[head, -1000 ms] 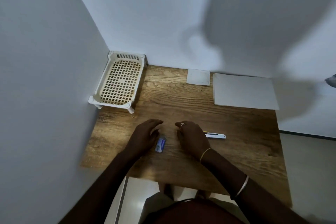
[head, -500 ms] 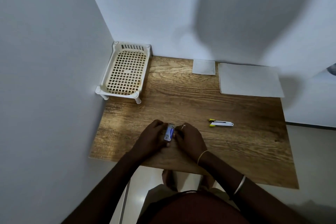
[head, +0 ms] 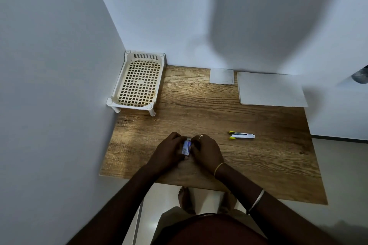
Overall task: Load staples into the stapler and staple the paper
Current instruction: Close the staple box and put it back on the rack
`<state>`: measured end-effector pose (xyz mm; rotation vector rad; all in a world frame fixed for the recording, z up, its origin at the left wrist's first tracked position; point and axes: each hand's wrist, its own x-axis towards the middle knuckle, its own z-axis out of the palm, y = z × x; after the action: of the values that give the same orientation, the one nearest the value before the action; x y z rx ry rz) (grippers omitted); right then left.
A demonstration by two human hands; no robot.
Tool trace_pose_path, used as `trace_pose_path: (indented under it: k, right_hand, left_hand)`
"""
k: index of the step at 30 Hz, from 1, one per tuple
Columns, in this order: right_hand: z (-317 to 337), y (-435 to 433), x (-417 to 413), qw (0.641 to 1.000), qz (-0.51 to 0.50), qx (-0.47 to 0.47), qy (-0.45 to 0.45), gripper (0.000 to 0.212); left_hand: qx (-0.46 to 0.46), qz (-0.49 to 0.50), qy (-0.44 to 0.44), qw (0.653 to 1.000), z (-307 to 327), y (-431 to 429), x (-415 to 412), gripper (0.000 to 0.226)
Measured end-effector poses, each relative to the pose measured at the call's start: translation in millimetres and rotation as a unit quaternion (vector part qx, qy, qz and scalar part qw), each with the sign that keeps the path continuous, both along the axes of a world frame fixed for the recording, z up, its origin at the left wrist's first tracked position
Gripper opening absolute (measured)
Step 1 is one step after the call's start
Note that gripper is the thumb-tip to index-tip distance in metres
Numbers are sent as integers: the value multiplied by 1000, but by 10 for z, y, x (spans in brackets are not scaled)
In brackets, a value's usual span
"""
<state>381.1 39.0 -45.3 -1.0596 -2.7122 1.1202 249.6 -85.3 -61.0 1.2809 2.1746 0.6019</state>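
A small blue and white staple box [head: 186, 147] is held between both hands just above the front middle of the wooden table [head: 249, 165]. My left hand [head: 168, 154] grips its left side and my right hand [head: 207, 151] pinches its right side. The white stapler with yellow tips [head: 241, 136] lies flat on the table, well to the right of my right hand. A large white sheet of paper [head: 270, 89] rests at the back right, with a smaller white sheet [head: 222, 76] beside it.
A cream plastic lattice rack [head: 138, 83] on short legs stands in the back left corner against the walls. White walls close off the left and back. The table's front edge lies just under my wrists.
The staple box lay on the table between my hands a second ago; both hands have since closed on it and lifted it. The stapler, hidden partly by my right hand before, now lies in full view.
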Motion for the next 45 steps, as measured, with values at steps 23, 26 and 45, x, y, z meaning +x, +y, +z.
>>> trace_pose_path:
  k: [23,26,45]
  right_hand:
    - [20,155,-132,997,45,-27,-60,17]
    - [7,163,-147,996,42,-31,-66,19]
    - [55,332,-428,992,38,-59,-108,8]
  left_hand:
    - [-32,-41,-4,999,-69,124,-177,68]
    - [-34,-41,-4,999,-74,125,-176,69]
    - [-17,20,-1,1000,-23,26,18,55]
